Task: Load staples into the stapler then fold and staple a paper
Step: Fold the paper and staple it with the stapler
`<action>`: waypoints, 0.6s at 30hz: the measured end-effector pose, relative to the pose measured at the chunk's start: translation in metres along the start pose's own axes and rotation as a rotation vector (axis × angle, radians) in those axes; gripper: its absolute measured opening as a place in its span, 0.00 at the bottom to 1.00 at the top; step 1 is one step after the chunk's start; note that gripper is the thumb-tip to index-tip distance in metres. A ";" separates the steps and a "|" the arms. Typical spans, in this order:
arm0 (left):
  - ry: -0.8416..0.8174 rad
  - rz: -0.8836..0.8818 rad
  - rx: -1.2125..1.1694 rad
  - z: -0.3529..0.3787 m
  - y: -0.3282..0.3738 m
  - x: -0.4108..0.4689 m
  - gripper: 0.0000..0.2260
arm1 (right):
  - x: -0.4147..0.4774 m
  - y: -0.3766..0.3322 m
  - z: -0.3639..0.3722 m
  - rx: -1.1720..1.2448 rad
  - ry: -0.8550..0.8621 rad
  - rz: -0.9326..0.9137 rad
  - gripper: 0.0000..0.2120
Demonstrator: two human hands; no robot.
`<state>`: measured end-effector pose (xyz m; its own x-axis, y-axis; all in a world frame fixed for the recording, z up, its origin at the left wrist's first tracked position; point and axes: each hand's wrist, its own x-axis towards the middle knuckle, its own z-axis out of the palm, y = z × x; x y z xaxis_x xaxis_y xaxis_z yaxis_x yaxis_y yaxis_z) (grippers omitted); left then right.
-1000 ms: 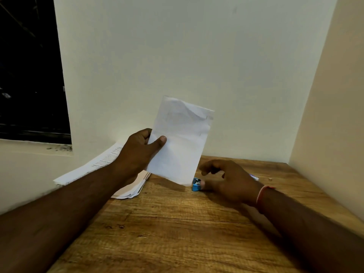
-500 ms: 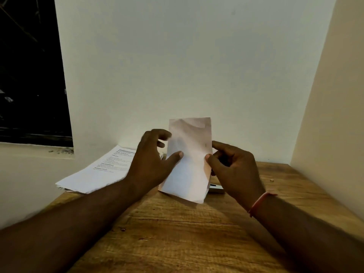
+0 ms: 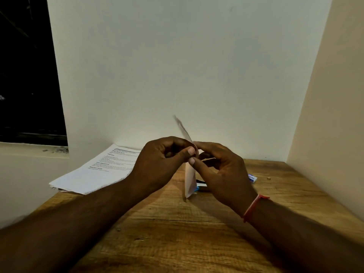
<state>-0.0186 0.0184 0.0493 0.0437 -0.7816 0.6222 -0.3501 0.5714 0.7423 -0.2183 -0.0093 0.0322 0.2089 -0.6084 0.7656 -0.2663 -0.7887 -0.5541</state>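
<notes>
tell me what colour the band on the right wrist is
Red-orange: the wrist band shows plainly in the head view.

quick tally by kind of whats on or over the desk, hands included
hands: 2, left hand and right hand
folded paper: 1, pinched between both hands
stack of printed sheets: 1
stapler: 1, mostly hidden behind the paper
small box: 1, likely staples
total: 6
</notes>
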 end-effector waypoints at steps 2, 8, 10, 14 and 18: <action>-0.001 0.007 0.014 0.000 0.002 -0.001 0.05 | 0.001 0.000 -0.001 -0.023 -0.003 -0.011 0.19; 0.053 -0.018 -0.011 0.002 0.007 -0.001 0.09 | 0.002 -0.004 -0.002 -0.076 -0.026 -0.052 0.20; 0.062 -0.013 0.005 0.001 0.007 0.000 0.09 | 0.002 -0.005 -0.002 -0.086 -0.035 -0.056 0.20; 0.051 0.016 0.003 0.000 0.005 0.001 0.08 | 0.003 -0.003 -0.002 -0.078 -0.021 -0.024 0.21; 0.029 0.042 -0.001 0.000 0.004 0.002 0.05 | 0.003 -0.003 -0.003 -0.039 0.003 -0.011 0.19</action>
<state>-0.0202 0.0192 0.0539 0.0565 -0.7494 0.6597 -0.3514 0.6036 0.7157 -0.2193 -0.0088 0.0370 0.2095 -0.5997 0.7723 -0.3001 -0.7911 -0.5329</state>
